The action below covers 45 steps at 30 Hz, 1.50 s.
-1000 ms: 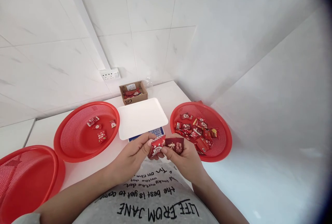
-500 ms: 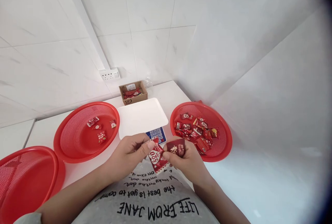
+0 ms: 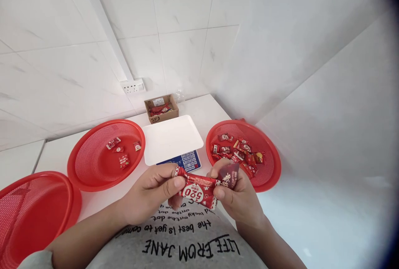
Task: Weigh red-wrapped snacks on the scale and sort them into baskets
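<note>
A: What is between the two hands?

B: It is the red packet [image 3: 198, 190], glossy and rectangular, with zigzag ends. The left hand [image 3: 149, 190] pinches one end with thumb and fingers; the right hand [image 3: 238, 200] pinches the other end.

A: And the dark red packet [image 3: 229, 174]?

B: This one is also in the right hand, its smooth wrapper crinkled. Both packets are above the grey shirt [image 3: 193, 240].

A: What is near?

B: A round plastic basket [image 3: 273, 171] with mesh wall, holding many wrapped pieces, and a flat white plate [image 3: 173, 140] with rounded corners, above a blue keypad [image 3: 190, 161].
</note>
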### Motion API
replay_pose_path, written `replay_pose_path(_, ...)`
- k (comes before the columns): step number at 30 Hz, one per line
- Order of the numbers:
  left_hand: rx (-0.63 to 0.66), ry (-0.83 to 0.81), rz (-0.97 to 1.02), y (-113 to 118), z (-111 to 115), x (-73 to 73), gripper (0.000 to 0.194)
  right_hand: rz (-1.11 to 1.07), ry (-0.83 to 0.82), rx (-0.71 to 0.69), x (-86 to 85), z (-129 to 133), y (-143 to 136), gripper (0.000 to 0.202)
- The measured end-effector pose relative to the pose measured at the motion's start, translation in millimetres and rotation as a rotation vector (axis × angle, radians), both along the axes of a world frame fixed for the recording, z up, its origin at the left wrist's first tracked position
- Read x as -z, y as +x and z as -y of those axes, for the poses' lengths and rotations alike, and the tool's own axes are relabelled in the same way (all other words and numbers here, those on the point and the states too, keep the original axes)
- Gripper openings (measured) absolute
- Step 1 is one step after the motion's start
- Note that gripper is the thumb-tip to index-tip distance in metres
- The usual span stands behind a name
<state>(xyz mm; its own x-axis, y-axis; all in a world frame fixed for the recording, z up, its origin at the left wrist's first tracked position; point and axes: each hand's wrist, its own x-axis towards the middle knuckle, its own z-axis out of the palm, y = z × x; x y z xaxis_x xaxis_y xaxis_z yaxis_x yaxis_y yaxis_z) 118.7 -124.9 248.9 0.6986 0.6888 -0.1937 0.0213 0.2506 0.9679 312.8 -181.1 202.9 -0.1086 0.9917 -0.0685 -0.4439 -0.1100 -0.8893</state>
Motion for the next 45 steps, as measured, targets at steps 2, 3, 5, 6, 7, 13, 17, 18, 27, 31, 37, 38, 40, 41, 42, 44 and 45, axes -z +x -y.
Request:
replay_pose_path(2,-0.02,0.0,0.007,1.3,0.3,0.3,0.036,0.011,-0.013,0.016,1.4,-0.5,0.6,0.035)
replay_pose_path(3,-0.03,-0.004,0.009,2.3,-0.2,1.6,0.035,0.019,-0.017,0.023,2.9,-2.0,0.5,0.035)
replay_pose_path(5,-0.06,-0.02,0.015,4.7,-3.5,8.8,0.035,0.047,-0.035,0.049,8.0,-8.0,-0.7,0.035)
replay_pose_path(6,-0.084,-0.039,0.015,6.0,-6.5,15.2,0.034,0.069,-0.056,0.072,11.7,-12.1,-1.9,0.035)
replay_pose_path(7,-0.117,-0.066,0.01,6.9,-10.5,23.7,0.034,0.095,-0.084,0.1,16.2,-16.5,-3.4,0.035)
replay_pose_path(13,-0.458,-0.4,-0.084,-1.1,-55.2,96.7,0.025,0.156,-0.255,0.148,48.8,-27.7,-10.0,0.042)
replay_pose_path(17,-0.608,-0.484,-0.135,-14.9,-84.4,131.1,0.01,0.141,-0.302,0.075,61.6,-20.0,-7.2,0.047)
replay_pose_path(18,-0.592,-0.508,-0.157,-17.2,-87.9,135.8,0.007,0.149,-0.303,0.069,63.1,-19.2,-6.5,0.048)
replay_pose_path(27,-0.038,-0.353,-0.105,4.0,-44.9,120.5,0.046,0.217,-0.295,-0.219,73.4,-29.7,-19.8,0.038)
replay_pose_path(31,0.058,-0.233,-0.158,17.6,-30.6,111.0,0.042,0.294,-0.314,-0.32,81.6,-29.2,-28.2,0.038)
replay_pose_path(37,0.004,-0.231,-0.156,18.0,-30.1,119.7,0.036,0.562,-0.283,-0.299,99.5,-31.8,-30.2,0.037)
replay_pose_path(38,-0.009,-0.248,-0.16,17.2,-30.1,122.1,0.035,0.598,-0.27,-0.292,102.6,-32.5,-30.3,0.037)
replay_pose_path(40,-0.051,-0.303,-0.166,15.8,-30.6,127.0,0.034,0.627,-0.258,-0.282,108.2,-33.8,-30.2,0.038)
replay_pose_path(41,-0.082,-0.345,-0.16,15.3,-31.5,129.2,0.034,0.619,-0.253,-0.278,110.4,-34.5,-29.8,0.038)
replay_pose_path(42,-0.116,-0.392,-0.145,15.0,-33.1,131.1,0.033,0.6,-0.25,-0.273,112.1,-35.4,-28.7,0.037)
replay_pose_path(44,-0.216,-0.477,-0.103,14.3,-39.8,133.8,0.029,0.549,-0.247,-0.251,113.4,-37.5,-24.2,0.035)
replay_pose_path(45,-0.284,-0.518,-0.087,13.9,-45.1,134.5,0.026,0.525,-0.248,-0.229,113.0,-38.7,-20.5,0.034)
